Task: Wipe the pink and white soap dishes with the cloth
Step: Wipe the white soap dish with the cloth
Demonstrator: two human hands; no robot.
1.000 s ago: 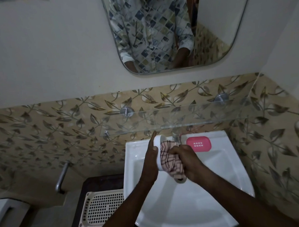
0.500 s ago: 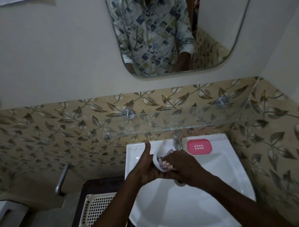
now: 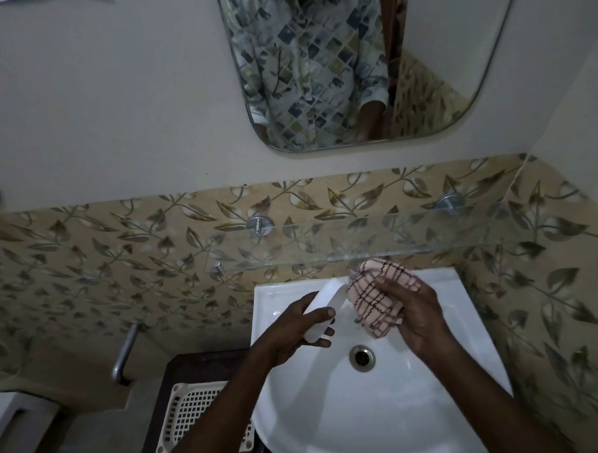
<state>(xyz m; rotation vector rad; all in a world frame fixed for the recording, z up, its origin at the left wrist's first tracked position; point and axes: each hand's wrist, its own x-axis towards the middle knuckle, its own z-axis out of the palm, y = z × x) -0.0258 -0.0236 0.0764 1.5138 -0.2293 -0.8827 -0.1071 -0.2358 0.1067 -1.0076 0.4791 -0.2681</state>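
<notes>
My left hand (image 3: 297, 332) grips the white soap dish (image 3: 325, 307) over the left side of the white sink (image 3: 384, 411); the dish is tilted, its far end pointing up and right. My right hand (image 3: 417, 310) holds the bunched pink checked cloth (image 3: 376, 298) just right of the dish, above the back of the basin. Cloth and dish nearly touch at the dish's upper end. The pink soap dish is hidden behind the cloth and my right hand.
A glass shelf (image 3: 377, 243) juts out from the leaf-patterned tiles just above the sink. The drain (image 3: 362, 357) lies between my wrists. A white perforated basket (image 3: 196, 415) sits on a dark stand to the left. A mirror (image 3: 352, 63) hangs above.
My hands have come apart: the right hand lifted the cloth off the white dish and moved it right and up, covering the pink dish. The left hand turned the white dish lower.
</notes>
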